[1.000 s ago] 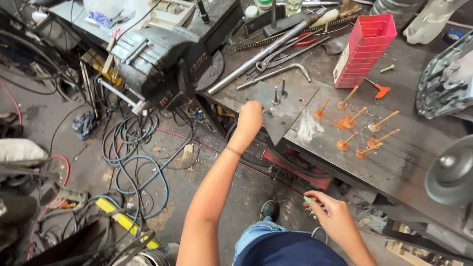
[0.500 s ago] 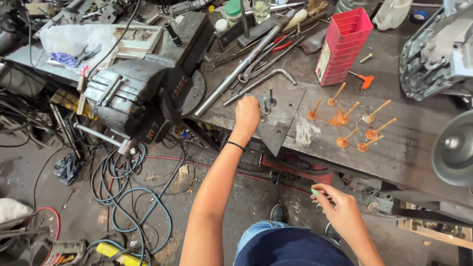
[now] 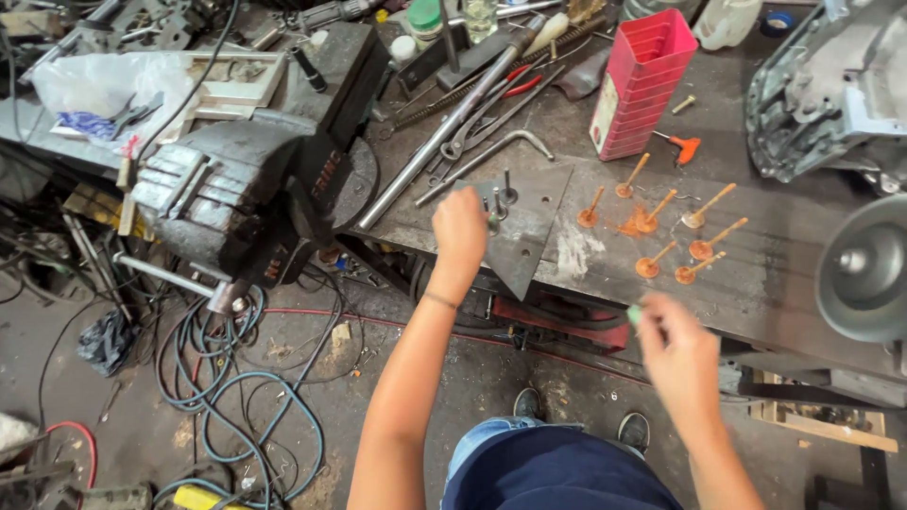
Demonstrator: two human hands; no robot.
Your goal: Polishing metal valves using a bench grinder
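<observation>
While blurred, small green piece [image 3: 634, 313] at right-hand fingers [image 3: 652, 316], metal plate [image 3: 529, 227] under left hand [image 3: 460, 227]

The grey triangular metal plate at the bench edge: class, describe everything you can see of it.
The triangular metal plate is flat, dull grey steel by its look, with a scuffed surface. It lies on the workbench, one corner pointing down past the bench's front edge. A few short dark pins stand upright near its upper left part. The left hand rests on its left edge, covering that part. Rusty orange valves lie to its right, apart from it.
</observation>
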